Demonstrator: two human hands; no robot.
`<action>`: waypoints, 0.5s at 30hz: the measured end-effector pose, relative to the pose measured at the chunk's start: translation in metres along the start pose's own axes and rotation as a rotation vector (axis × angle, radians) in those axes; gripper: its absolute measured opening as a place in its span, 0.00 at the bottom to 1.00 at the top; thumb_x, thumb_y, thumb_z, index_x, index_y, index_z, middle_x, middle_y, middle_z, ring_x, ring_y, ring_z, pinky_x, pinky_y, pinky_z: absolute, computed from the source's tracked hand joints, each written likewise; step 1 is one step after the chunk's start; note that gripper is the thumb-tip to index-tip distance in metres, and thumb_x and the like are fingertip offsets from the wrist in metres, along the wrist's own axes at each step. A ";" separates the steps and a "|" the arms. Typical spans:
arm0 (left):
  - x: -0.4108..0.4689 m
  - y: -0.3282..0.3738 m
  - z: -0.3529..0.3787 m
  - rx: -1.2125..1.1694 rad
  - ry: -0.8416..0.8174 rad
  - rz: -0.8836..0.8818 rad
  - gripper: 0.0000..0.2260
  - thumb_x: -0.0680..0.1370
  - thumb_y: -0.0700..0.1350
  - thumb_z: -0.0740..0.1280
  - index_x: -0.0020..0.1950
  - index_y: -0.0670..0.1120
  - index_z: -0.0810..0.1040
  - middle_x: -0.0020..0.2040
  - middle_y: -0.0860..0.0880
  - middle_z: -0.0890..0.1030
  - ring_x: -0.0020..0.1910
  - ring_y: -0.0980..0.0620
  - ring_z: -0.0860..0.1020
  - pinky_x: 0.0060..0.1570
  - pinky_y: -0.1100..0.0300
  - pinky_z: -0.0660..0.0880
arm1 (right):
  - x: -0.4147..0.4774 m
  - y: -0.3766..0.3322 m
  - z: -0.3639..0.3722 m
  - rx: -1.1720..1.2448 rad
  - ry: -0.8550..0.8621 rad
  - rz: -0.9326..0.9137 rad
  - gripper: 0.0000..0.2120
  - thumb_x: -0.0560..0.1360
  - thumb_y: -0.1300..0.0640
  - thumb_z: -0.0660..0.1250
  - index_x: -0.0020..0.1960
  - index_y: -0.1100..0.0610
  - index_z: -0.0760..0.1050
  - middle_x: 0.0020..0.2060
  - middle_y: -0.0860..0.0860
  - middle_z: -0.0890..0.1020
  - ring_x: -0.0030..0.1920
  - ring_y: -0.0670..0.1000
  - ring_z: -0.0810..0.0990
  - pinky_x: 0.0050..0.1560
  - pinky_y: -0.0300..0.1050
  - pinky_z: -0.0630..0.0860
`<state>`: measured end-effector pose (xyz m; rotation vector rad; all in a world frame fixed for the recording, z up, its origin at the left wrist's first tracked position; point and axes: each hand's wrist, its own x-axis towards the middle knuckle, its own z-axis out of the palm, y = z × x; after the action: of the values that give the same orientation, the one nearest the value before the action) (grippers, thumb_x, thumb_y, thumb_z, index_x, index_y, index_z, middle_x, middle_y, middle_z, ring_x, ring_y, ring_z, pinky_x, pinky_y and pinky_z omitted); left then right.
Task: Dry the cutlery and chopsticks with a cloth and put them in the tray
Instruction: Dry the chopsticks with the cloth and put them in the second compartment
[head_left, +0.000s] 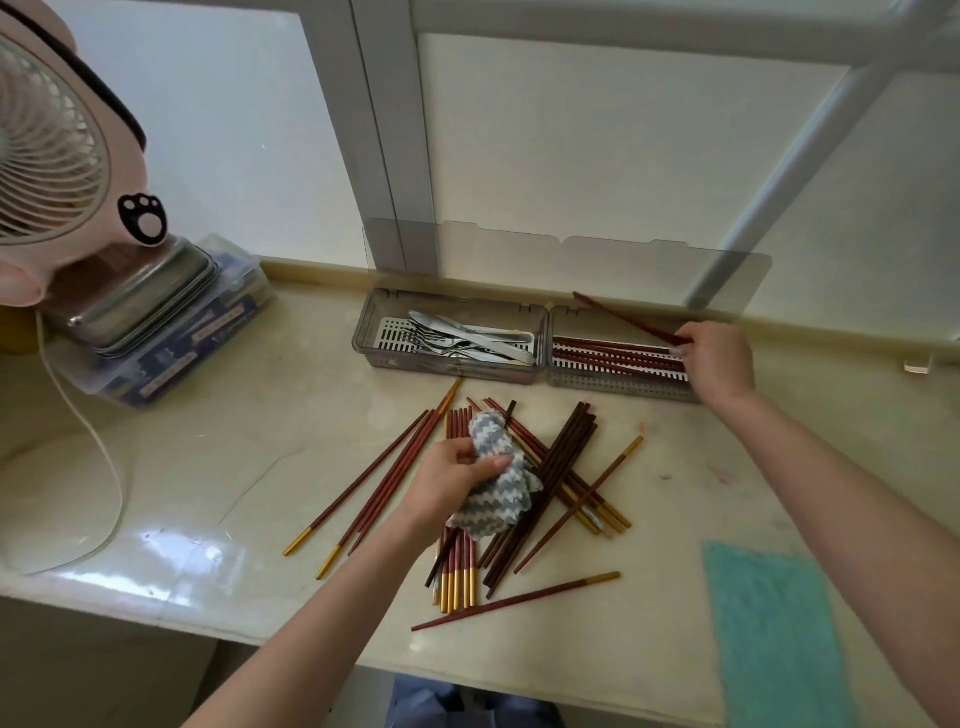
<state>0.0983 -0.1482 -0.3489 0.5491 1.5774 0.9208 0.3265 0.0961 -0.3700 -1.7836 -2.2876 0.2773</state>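
Left hand (452, 480) clutches cloth (501, 506) over chopstick pile (566, 457) — right hand (719, 364) pinches 1 chopstick (623, 318) above tray (613, 387); fan (52, 145) aside.

Fan (52, 156) left; steel trays (140, 306) atop plastic box (166, 364); teal mat (774, 634) right.

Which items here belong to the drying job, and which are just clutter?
Job: left hand holding cloth; right hand holding chopstick; chopstick pile; tray; cutlery.
Clutter: fan; metal tins; teal cloth.
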 end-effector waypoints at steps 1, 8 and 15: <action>-0.001 0.000 -0.001 -0.015 0.001 -0.006 0.12 0.74 0.42 0.70 0.54 0.37 0.77 0.44 0.44 0.83 0.35 0.56 0.83 0.32 0.68 0.76 | 0.006 0.006 0.005 -0.069 -0.040 -0.013 0.09 0.75 0.64 0.65 0.52 0.63 0.82 0.46 0.62 0.83 0.50 0.63 0.79 0.52 0.52 0.75; -0.002 -0.003 -0.014 -0.125 0.065 -0.062 0.12 0.76 0.43 0.67 0.56 0.38 0.77 0.49 0.42 0.83 0.45 0.47 0.83 0.41 0.59 0.79 | 0.015 -0.002 0.016 -0.050 -0.055 -0.033 0.24 0.74 0.62 0.69 0.68 0.57 0.69 0.62 0.58 0.75 0.62 0.59 0.74 0.60 0.53 0.73; -0.005 -0.007 -0.025 -0.307 0.150 -0.225 0.06 0.80 0.39 0.58 0.54 0.39 0.73 0.47 0.42 0.81 0.45 0.47 0.80 0.40 0.57 0.76 | -0.059 -0.006 0.047 0.044 -0.413 -0.492 0.14 0.71 0.70 0.65 0.46 0.52 0.79 0.45 0.46 0.75 0.48 0.47 0.75 0.50 0.46 0.76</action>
<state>0.0764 -0.1625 -0.3515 0.0859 1.5550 1.0240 0.3208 0.0373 -0.4165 -1.1622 -2.8795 0.6419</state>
